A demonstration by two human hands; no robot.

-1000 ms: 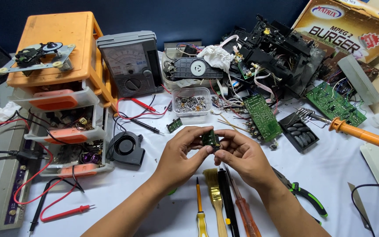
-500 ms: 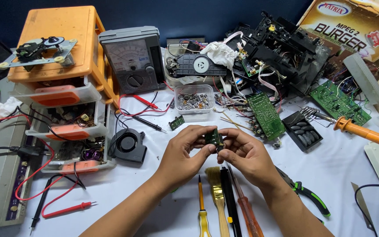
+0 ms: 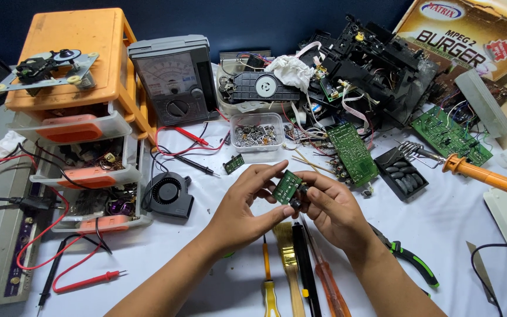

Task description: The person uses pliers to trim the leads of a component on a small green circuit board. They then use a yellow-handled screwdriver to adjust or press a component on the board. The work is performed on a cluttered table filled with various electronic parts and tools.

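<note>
Held item: small green circuit board [image 3: 287,186], above the white table [image 3: 465,217], at the middle of the view, between both hands.
Left hand [image 3: 243,202]: fingertips pinch the board's left edge; grasping.
Right hand [image 3: 331,208]: fingers clasp the board's right and lower side, around a dark part on it; grasping.
Change since 1 s ago: board and hands sit at almost the same spot; the board is turned slightly, its green face more toward the camera. Judgement: inspection or handling of the board goes on, no new step reached.
Below the hands: yellow-handled tool [image 3: 269,282], paintbrush [image 3: 289,267], black tool [image 3: 306,267], orange screwdriver [image 3: 330,282], side by side.
Right of the wrist: green-handled pliers [image 3: 412,263].
Beyond the hands: clear plastic tub [image 3: 256,132] of small parts; analogue meter [image 3: 174,79], grey, upright.
Package: 1 cardboard box [image 3: 470,35], brown, top right corner, tilted, with a red oval label and dark block lettering.
Left: orange drawer unit [image 3: 71,76], 3 drawers.
</note>
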